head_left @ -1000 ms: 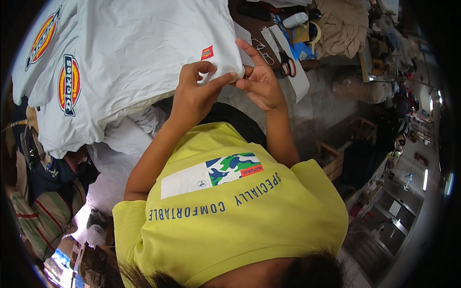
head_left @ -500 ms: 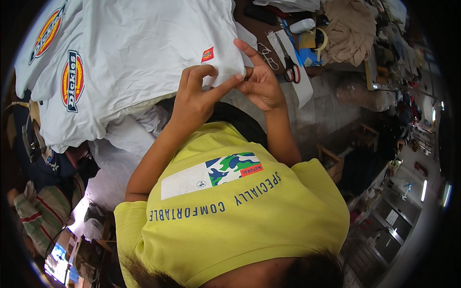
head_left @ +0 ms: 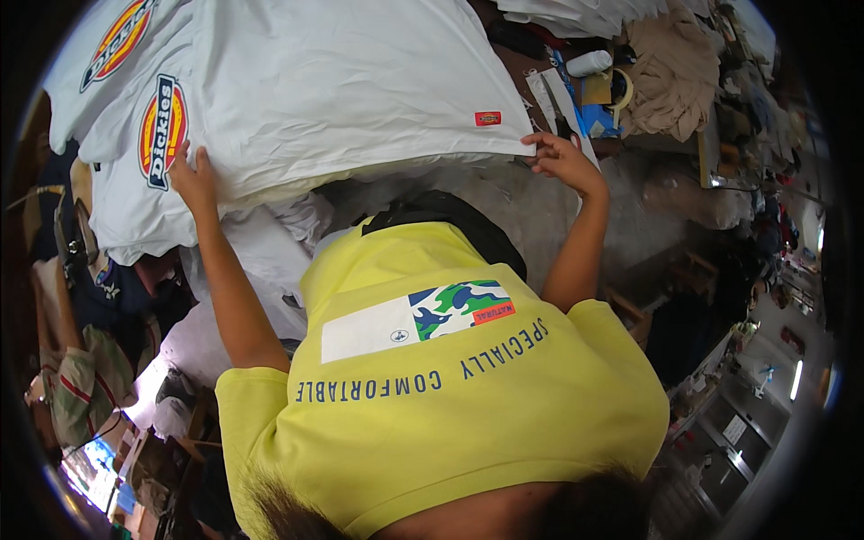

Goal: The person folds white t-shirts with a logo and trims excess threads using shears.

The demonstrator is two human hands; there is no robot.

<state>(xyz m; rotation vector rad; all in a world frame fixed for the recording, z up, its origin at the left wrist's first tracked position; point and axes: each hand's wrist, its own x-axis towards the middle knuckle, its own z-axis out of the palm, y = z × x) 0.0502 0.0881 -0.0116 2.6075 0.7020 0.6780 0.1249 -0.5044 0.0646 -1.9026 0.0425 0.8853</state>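
Note:
A white T-shirt (head_left: pixel 342 99) lies spread over the work surface ahead of me, with a small red label (head_left: pixel 487 118) near its lower right corner. My right hand (head_left: pixel 571 165) pinches that corner of the hem between thumb and fingers. Over on the left, my left hand (head_left: pixel 193 180) rests on white cloth beside a large red, yellow and navy printed emblem (head_left: pixel 163 132). Its fingertips are apart, and I see nothing held in them. A second emblem (head_left: pixel 117 43) shows farther up on the white cloth.
Just beyond my right hand lie scissors (head_left: pixel 562 123) on a white strip. Behind them are a white bottle (head_left: pixel 589 63), a tape roll (head_left: pixel 622 90) and crumpled beige cloth (head_left: pixel 670 72). More white cloth (head_left: pixel 256 238) hangs below the near edge. Another person's striped sleeve (head_left: pixel 81 387) shows at the left.
Both hands were together at the shirt's corner by the red label. They have parted, left hand to the left, right hand to the right. The hem now stretches flatter and the label sits farther right.

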